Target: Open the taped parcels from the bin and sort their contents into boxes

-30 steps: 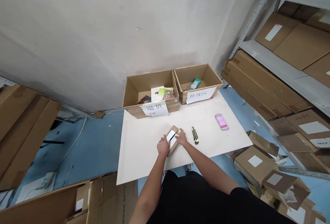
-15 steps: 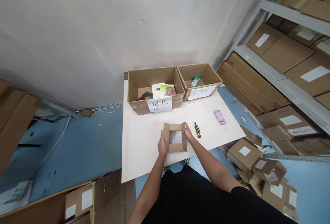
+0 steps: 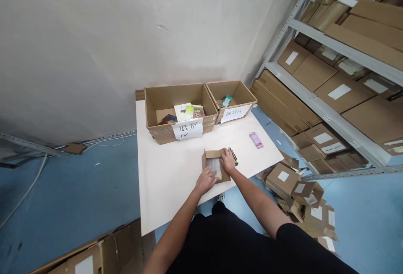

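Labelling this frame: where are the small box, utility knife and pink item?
small box [image 3: 211, 154], head view, back flap
utility knife [image 3: 234, 158], head view, handle end
pink item [image 3: 256, 140], head view, middle

black short-sleeved top [image 3: 239, 244], sleeve hem above the right elbow, bare forearms, bare left hand [image 3: 206, 180], right hand [image 3: 227, 162]

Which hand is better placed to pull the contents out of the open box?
Probably the left hand: it rests on the pale contents inside the box, while the right hand grips the box's right side.
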Available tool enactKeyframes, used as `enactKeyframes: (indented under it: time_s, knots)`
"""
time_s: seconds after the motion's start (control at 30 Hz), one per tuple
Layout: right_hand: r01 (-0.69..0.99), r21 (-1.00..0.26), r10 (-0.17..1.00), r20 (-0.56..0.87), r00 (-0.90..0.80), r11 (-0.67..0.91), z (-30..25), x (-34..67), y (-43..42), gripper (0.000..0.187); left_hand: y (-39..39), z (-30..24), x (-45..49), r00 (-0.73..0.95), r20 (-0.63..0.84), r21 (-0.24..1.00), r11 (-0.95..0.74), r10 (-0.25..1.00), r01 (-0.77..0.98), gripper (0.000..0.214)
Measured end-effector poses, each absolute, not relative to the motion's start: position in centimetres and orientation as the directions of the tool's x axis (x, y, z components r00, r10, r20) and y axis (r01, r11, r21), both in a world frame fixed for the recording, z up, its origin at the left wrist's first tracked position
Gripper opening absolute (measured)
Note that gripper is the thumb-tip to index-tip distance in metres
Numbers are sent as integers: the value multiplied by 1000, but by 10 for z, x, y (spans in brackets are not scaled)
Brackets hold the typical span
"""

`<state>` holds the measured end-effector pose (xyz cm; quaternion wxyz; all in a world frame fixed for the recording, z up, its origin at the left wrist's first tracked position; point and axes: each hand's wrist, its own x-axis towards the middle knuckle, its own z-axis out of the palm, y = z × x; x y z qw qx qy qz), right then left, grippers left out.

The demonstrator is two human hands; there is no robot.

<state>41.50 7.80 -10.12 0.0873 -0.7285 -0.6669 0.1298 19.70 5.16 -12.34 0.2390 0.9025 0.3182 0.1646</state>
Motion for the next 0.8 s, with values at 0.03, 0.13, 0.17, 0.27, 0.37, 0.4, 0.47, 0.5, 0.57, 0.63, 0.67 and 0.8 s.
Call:
enactKeyframes:
  time_s: [0.03,0.13,0.17,0.27,0.37,0.4,0.47,0.5,0.57,0.63,0.67,0.8]
  knots:
    - [946,-316,993,-110,43,-76,-97,414,79,37,49,-121,194,739,131,567,-661,661,491,38]
    - [940,-341,980,-193,-38,-31,-89,409,80,44,45,-115,185,685,57,613,-567,726,550,31]
    - [944,-329,977,-211,-36,-36,-89,407,80,49,45,-114,182,671,33,617,-543,741,569,28]
    - [958,-271,974,-226,28,-91,-92,400,82,75,44,-115,176,661,-35,611,-508,749,608,46]
    - [966,-219,964,-255,78,-136,-98,394,91,93,41,-121,175,675,-97,593,-502,731,629,47]
    - [967,-203,956,-279,93,-154,-100,392,96,95,40,-124,175,685,-113,589,-507,720,630,43]
    - [962,-171,931,-333,148,-214,-104,387,107,99,37,-130,176,706,-136,585,-519,695,623,40]
    - [955,-157,916,-357,182,-251,-106,385,113,101,36,-133,177,713,-142,585,-523,687,620,40]
    - [938,-134,887,-390,248,-321,-111,382,122,104,32,-140,179,711,-149,588,-517,687,623,42]
    - [921,-126,865,-410,289,-368,-114,383,127,101,27,-145,182,676,-150,595,-480,722,644,39]
    - [916,-135,859,-419,294,-379,-115,385,129,98,24,-147,184,647,-146,600,-453,748,659,34]
    - [914,-214,876,-421,233,-346,-111,396,122,89,13,-149,196,549,-111,602,-383,828,700,17]
